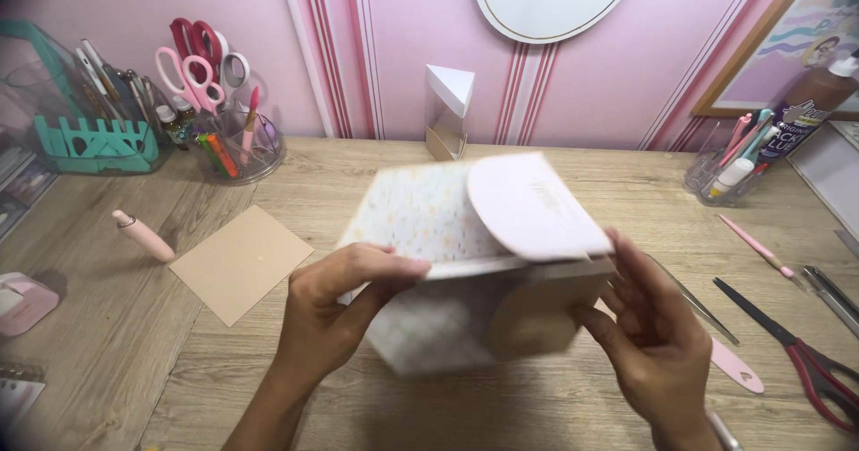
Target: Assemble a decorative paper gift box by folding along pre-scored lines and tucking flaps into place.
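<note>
evidently the work is at the folding stage: a patterned paper box sits at the middle of the wooden desk, its rounded white flap lifted over the top (the motion blur makes the exact creases hard to read). the left hand grips the box's near-left edge, thumb laid along the fold and fingers curled under it; the right hand presses flat against the right side by a brown kraft panel, fingers extended and grasping nothing else. judging by this, the next move calls for steady pressure on both sides so the flap seats cleanly. at ten o'clock a clear round cup holds scissors and markers; farther left a teal organiser holds tools. at two o'clock a clear pen cup holds pens and a small bottle.
</note>
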